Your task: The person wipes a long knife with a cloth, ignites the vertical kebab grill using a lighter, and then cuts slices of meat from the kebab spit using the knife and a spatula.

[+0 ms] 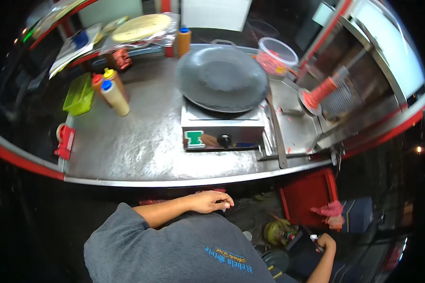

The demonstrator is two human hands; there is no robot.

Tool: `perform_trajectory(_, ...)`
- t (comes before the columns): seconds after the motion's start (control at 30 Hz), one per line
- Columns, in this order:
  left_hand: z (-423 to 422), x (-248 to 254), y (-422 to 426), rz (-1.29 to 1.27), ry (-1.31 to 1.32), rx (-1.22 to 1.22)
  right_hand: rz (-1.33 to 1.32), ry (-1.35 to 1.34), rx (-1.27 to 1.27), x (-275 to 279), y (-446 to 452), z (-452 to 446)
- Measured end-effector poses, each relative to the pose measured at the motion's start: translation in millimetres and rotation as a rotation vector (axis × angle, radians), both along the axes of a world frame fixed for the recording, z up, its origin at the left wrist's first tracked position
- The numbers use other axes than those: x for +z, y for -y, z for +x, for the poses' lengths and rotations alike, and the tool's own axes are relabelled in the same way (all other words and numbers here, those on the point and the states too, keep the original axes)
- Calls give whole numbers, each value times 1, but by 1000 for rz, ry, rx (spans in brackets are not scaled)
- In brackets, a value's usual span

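— Down in front of the belly, what's the left hand (210,202) doing?

— Not much lol. Its fingers are loosely bent in front of a dark grey T-shirt (174,250); can't tell if they've got anything in them.

— And the right hand (327,241)?

— Lower and out to the side, fingers curled in. There's a small dark-and-white object (315,237) right at the fingertips, but it's too tiny to say whether they're gripping it or just touching it.

— Stuff around that one?

— Just beyond those fingers is a crumpled pink plasticky bundle (333,210), by a red rectangular panel (309,195). A rounded yellow-green container (275,233) sits on the left of them.

— Past the left fingers?

— The shiny metal desk (141,151), then a round, dark metal griddle (222,70) on a boxy steel burner (208,132). Farther out and left of those fingers stands a white squeeze bottle with a blue cap (115,99); out to their right, behind the griddle, a clear plastic tub of reddish stuff (276,55).
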State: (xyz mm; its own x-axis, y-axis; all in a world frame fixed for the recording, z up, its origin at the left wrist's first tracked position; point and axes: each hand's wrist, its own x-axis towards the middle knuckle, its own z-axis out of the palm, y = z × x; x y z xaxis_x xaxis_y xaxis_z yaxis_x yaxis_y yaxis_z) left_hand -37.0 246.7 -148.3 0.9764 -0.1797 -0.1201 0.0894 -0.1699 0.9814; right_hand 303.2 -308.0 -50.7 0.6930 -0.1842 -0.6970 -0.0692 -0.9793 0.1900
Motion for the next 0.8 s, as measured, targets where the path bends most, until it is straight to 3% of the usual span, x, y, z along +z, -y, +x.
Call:
perform_trajectory(0.2,-63,-23,-21,89,-3,226,-15,189,118,113,-35,3)
perform_trajectory(0.33,-103,-44,-40,266,-153,150,-12,290,179,174,-23,-16)
perform_trajectory(0.53,-136,-52,-43,292,-123,219,-8,428,319,256,0,-77)
perform_trajectory(0.6,-136,-53,-45,270,-87,190,6,458,279,268,14,-90)
perform_trajectory(0.63,-135,-51,-45,261,-76,169,-7,446,-25,264,19,-89)
perform_trajectory(0.67,-134,-49,-46,254,-65,148,-4,517,-49,257,23,-93)
perform_trajectory(0.73,-125,-38,-49,256,-85,70,90,677,212,251,-14,-122)
perform_trajectory(0.77,-121,-32,-48,257,-95,33,7,620,194,240,13,-100)
perform_trajectory(0.8,-118,-27,-46,242,-88,14,79,764,298,210,54,-72)
